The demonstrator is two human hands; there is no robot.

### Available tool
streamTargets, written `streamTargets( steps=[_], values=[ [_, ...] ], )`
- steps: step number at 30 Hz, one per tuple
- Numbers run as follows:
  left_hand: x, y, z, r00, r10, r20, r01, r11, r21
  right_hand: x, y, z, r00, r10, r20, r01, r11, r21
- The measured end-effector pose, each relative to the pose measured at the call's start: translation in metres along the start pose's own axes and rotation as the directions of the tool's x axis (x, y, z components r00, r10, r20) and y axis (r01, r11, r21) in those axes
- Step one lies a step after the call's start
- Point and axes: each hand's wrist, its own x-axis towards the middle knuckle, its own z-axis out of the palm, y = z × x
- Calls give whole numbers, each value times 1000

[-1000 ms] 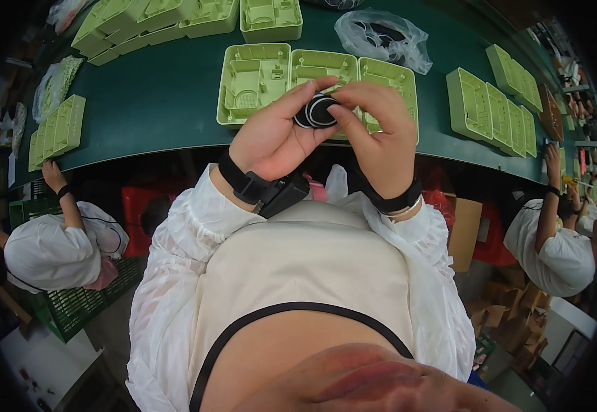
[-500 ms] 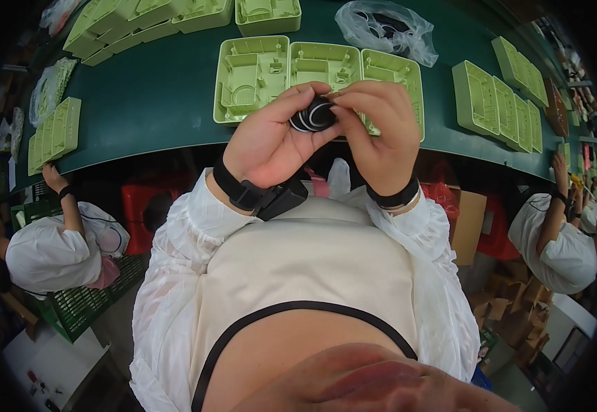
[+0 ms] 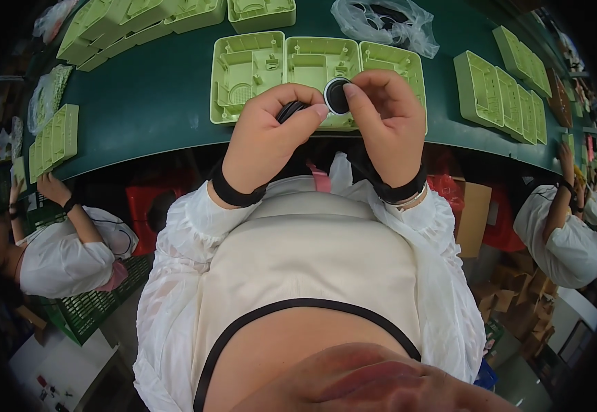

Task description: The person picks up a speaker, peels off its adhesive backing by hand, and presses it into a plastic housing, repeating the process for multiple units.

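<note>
Just over the near edge of the table, my left hand is closed around several black round discs, partly hidden by its fingers. Between the thumb and fingers of my right hand is one black disc with a pale rim, its flat face showing. My left thumb tip comes close to that disc's edge; whether they touch I cannot tell. Side by side behind my hands stand three light-green plastic housings, the left one, the middle one and the right one, open side up with moulded posts and ribs inside.
A clear plastic bag with dark items lies behind the housings on the green table. More green housings stand in rows at the far left and the right. People in white work at both sides, one on the left.
My hands have drawn slightly apart. One disc now sits separate in my right fingers, face showing, while my left hand has turned over and closed on the others.
</note>
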Motion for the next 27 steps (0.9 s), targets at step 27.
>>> streamTargets(
  steps=[27],
  values=[
    [-1,-3,9,833,549,62,-487,677,552,-15,-15,-13,966,-155,205,210,937,-280]
  ],
)
